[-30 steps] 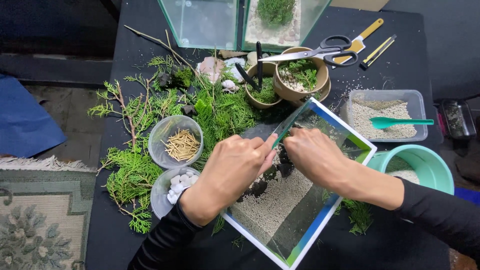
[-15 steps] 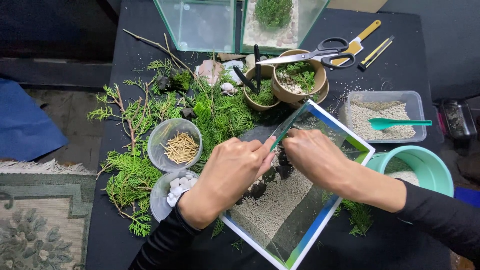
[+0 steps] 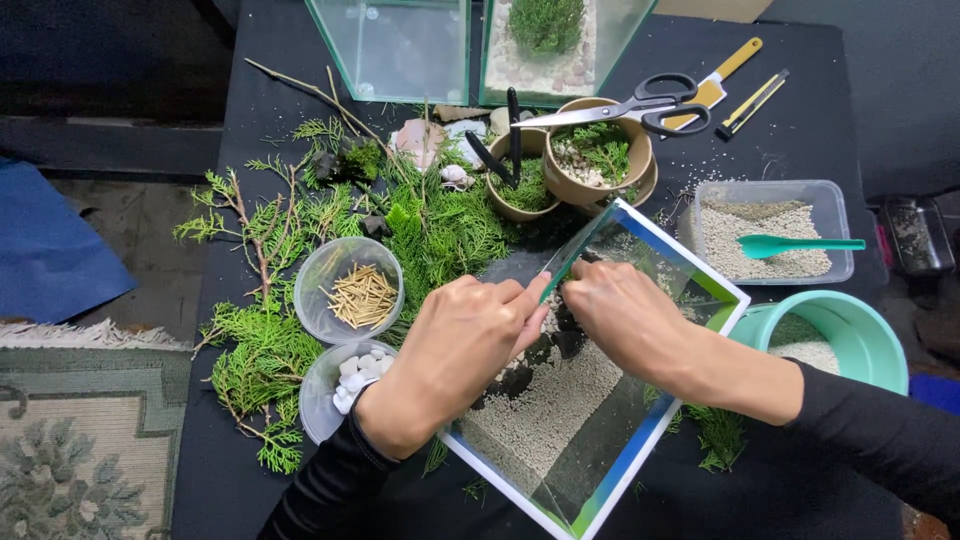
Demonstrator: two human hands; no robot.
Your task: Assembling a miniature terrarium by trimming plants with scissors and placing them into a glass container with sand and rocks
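Barely anything has shifted since a second ago: your hands have stayed together at the near-left wall of the square glass tank with the blue-and-white rim, only nudging a little. Your left hand curls over the glass edge, fingers closed toward the rim; whether they pinch anything you cannot tell from here. Your right hand reaches inside, fingers bunched down on the dark rocks, and its grip is hidden too. Pale gravel already covers the tank floor, and several dark stones sit along one side; no greenery is in the tank yet. Further out lie the green conifer sprigs, the clear cup of tan sticks, the clear cup of white pebbles and the teal scoop.
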